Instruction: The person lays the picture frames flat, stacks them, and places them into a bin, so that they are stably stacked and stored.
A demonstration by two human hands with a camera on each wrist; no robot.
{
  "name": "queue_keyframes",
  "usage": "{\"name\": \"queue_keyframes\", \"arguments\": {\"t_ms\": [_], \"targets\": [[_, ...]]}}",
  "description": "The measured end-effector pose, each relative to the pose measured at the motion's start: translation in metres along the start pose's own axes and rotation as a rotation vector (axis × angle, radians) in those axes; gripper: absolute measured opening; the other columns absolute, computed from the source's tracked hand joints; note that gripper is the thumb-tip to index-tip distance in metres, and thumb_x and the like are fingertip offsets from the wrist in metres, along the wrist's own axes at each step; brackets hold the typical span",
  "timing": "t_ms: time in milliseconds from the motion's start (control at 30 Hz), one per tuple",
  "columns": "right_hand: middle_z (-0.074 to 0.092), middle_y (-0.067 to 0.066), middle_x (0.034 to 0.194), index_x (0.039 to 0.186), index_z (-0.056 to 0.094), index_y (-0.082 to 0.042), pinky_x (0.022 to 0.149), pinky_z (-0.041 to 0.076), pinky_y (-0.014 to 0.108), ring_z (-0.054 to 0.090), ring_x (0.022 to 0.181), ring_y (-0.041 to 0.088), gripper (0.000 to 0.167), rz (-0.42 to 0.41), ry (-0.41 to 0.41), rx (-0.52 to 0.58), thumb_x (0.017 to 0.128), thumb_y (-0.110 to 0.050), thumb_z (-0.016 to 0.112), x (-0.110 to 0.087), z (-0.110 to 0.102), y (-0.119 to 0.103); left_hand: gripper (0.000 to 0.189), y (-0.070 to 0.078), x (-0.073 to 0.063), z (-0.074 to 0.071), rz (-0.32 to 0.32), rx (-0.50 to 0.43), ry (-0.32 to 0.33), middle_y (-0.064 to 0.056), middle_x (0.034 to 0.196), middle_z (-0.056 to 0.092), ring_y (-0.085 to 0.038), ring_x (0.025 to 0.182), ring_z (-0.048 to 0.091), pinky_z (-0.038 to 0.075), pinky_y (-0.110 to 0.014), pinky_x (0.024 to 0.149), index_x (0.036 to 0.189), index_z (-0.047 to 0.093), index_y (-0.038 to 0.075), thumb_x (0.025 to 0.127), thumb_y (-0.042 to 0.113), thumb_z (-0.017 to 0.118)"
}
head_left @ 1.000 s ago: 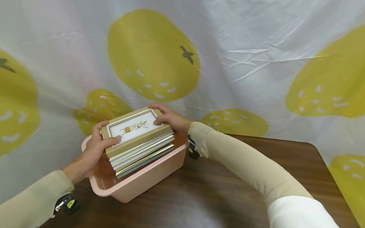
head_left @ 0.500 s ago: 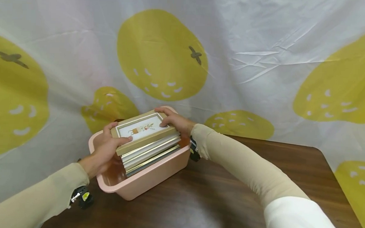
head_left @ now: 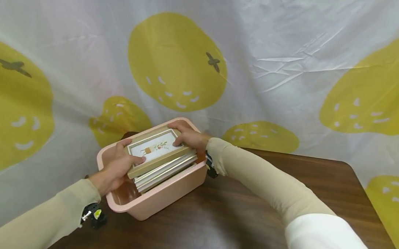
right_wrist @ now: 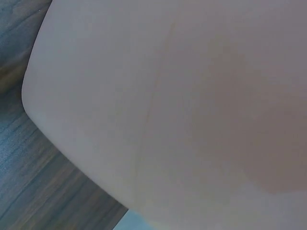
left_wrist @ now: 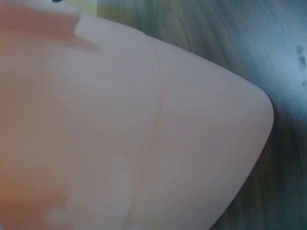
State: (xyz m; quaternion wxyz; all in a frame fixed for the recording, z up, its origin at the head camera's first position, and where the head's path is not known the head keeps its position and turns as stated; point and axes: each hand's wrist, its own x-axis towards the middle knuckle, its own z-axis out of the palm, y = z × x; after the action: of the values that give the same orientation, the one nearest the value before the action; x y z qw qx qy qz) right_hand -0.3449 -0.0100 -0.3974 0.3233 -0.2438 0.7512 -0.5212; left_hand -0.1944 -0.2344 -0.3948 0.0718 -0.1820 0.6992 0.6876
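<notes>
A light-wood picture frame (head_left: pixel 158 145) with a small plant drawing lies on top of a stack of silvery and gold-edged frames (head_left: pixel 166 172). The stack sits tilted inside a pink plastic bin (head_left: pixel 170 199). At the left end my left hand (head_left: pixel 118 168) grips the frames, its thumb on the top frame's face. My right hand (head_left: pixel 191 138) holds the opposite end the same way, thumb over the picture's corner. Most other fingers are hidden behind the frames. Both wrist views are filled by the bin's pink wall (left_wrist: pixel 201 129), with neither hand showing.
The bin stands on a dark wooden table (head_left: pixel 243 206), near its back left. Close behind hangs a white curtain (head_left: pixel 255 38) printed with yellow fruit. In the right wrist view, wood grain (right_wrist: pixel 43 177) borders the bin wall.
Both hands have lowered the stack of frames deeper into the bin; more of the bin's back rim now shows. The view has also shifted slightly.
</notes>
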Motion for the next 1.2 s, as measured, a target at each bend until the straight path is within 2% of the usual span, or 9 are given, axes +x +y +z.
{"name": "queue_keyframes", "arguments": {"t_ms": [100,233,433,567,700,767,833,1000,1200], "targets": [[0.016,0.003,0.176,0.169,0.027,-0.028,0.106,0.045,0.037,0.047,0.134,0.032,0.091,0.018,-0.021,-0.006,0.087,-0.004,0.06,0.003,0.004,0.0,0.099,-0.002,0.002,0.0,0.003,0.007,0.023,-0.02,0.149,0.029,-0.018,0.095,0.062,0.064,-0.032,0.071,0.165,0.005,0.019,0.093,-0.007,0.067],[0.013,0.003,0.177,0.169,0.027,-0.026,0.114,0.037,0.036,0.036,0.144,0.029,0.095,0.003,-0.006,-0.038,0.084,0.0,0.06,0.005,0.006,0.002,0.1,-0.006,0.005,0.001,0.017,0.039,0.051,-0.021,0.15,0.028,-0.021,0.104,0.057,0.062,-0.027,0.073,0.165,0.007,0.016,0.09,-0.01,0.068],[0.015,0.006,0.176,0.169,0.025,-0.028,0.121,0.035,0.041,0.035,0.148,0.031,0.1,0.022,-0.026,0.004,0.084,0.008,0.063,0.002,0.007,0.006,0.101,-0.009,0.008,0.002,0.032,0.109,0.021,-0.026,0.158,0.024,-0.028,0.116,0.055,0.06,-0.026,0.076,0.168,0.004,0.014,0.092,-0.011,0.067],[0.017,0.008,0.175,0.169,0.024,-0.029,0.122,0.034,0.042,0.033,0.149,0.03,0.101,0.04,-0.036,0.015,0.085,0.01,0.065,-0.001,0.007,0.008,0.102,-0.011,0.009,0.002,0.026,0.14,0.007,-0.028,0.158,0.03,-0.028,0.114,0.058,0.062,-0.028,0.078,0.17,0.004,0.016,0.094,-0.01,0.067],[0.022,0.008,0.173,0.169,0.024,-0.025,0.117,0.037,0.037,0.036,0.143,0.028,0.1,0.035,-0.045,-0.002,0.085,0.011,0.065,-0.002,0.008,0.009,0.102,-0.013,0.01,0.002,0.022,0.145,0.008,-0.028,0.156,0.033,-0.027,0.109,0.061,0.063,-0.032,0.077,0.17,0.006,0.017,0.093,-0.012,0.066],[0.023,0.009,0.172,0.17,0.022,-0.023,0.118,0.041,0.039,0.04,0.143,0.03,0.099,0.04,-0.066,0.004,0.087,0.011,0.064,-0.002,0.009,0.009,0.1,-0.014,0.009,0.003,0.018,0.138,0.004,-0.028,0.156,0.033,-0.028,0.108,0.062,0.064,-0.033,0.077,0.17,0.006,0.018,0.094,-0.012,0.064],[0.021,0.008,0.174,0.17,0.022,-0.022,0.122,0.038,0.042,0.037,0.148,0.029,0.097,0.043,-0.067,-0.026,0.088,0.009,0.064,-0.003,0.008,0.008,0.098,-0.013,0.009,0.003,0.012,0.134,-0.005,-0.029,0.157,0.032,-0.029,0.109,0.062,0.064,-0.034,0.078,0.17,0.004,0.018,0.096,-0.012,0.062],[0.017,0.007,0.178,0.169,0.026,-0.018,0.133,0.019,0.048,0.017,0.163,0.025,0.09,0.029,-0.018,-0.131,0.09,0.001,0.067,-0.006,0.004,0.009,0.095,-0.009,0.009,0.007,0.013,0.178,-0.001,-0.026,0.166,0.021,-0.031,0.116,0.06,0.06,-0.031,0.086,0.17,0.003,0.017,0.098,-0.008,0.059],[0.02,0.007,0.177,0.168,0.028,-0.015,0.133,0.021,0.046,0.017,0.163,0.025,0.085,0.01,-0.022,-0.146,0.093,-0.001,0.066,-0.006,0.001,0.008,0.091,-0.006,0.007,0.006,0.036,0.237,0.027,-0.025,0.17,0.017,-0.037,0.13,0.05,0.053,-0.037,0.102,0.17,0.007,0.012,0.1,-0.004,0.062]]}}
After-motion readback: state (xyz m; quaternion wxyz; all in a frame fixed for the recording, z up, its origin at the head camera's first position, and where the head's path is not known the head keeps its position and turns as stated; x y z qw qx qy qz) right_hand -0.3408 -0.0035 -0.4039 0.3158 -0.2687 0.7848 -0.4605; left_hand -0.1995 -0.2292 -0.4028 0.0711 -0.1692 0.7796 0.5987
